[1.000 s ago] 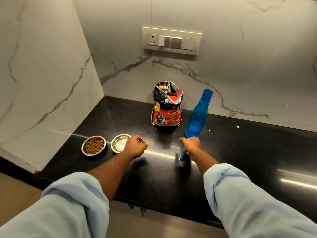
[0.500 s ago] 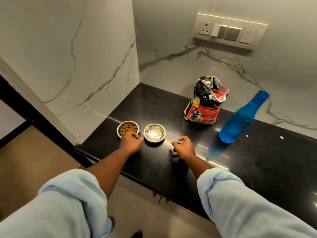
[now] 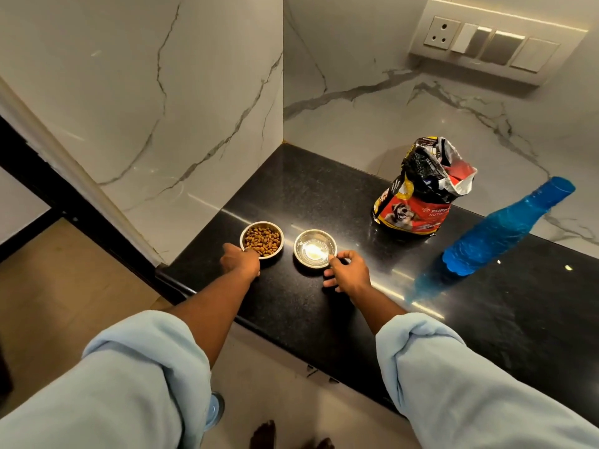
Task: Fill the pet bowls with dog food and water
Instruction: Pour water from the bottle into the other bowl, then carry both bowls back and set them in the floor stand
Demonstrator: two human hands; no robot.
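Two small steel bowls sit side by side near the left end of the black counter (image 3: 324,189). The left bowl (image 3: 262,239) is full of brown kibble, and my left hand (image 3: 240,261) grips its near rim. The right bowl (image 3: 315,248) holds clear water, and my right hand (image 3: 347,273) pinches its near right rim with thumb and forefinger. An open red and black dog food bag (image 3: 421,192) stands upright at the back. To its right stands a capped blue water bottle (image 3: 505,231).
Marble walls close the counter at the left and back, with a switch panel (image 3: 496,47) on the back wall. The counter's front edge runs diagonally below my forearms, with floor and my feet beneath. A dark door frame stands at far left.
My right hand has left the blue bottle and moved left to the water bowl's rim. My left hand has shifted left onto the kibble bowl. The view has swung left.
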